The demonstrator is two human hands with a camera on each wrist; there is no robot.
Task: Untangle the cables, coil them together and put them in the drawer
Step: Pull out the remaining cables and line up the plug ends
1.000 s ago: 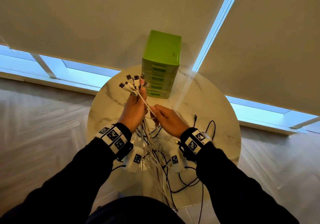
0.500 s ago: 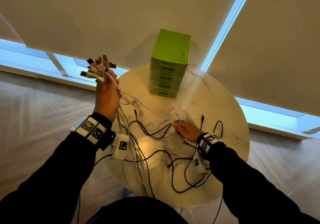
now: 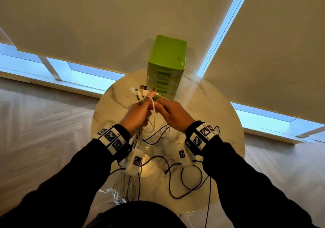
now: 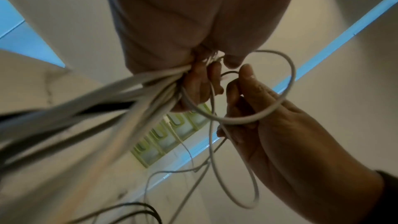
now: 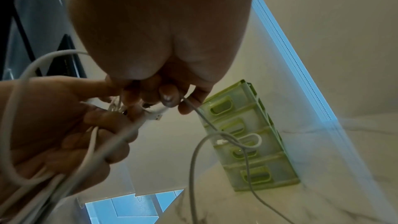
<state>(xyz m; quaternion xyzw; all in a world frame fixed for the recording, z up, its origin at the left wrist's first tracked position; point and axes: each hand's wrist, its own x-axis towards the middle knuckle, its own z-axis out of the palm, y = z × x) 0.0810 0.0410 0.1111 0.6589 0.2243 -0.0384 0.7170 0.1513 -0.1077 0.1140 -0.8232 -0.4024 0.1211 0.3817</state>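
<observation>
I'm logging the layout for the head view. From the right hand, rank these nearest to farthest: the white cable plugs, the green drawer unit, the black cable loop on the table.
1. White cable plugs, just ahead-left of the right hand.
2. Green drawer unit, beyond it at the table's far edge.
3. Black cable loop, toward the person.

The last two are close.

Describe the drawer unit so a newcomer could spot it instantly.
Start at the round marble table under the window blinds. At its far edge, beyond both hands, stands a lime-green drawer unit, a tall stack of closed drawers with slot handles. It is the only green, boxy thing there; everything else is loose cable.
</observation>
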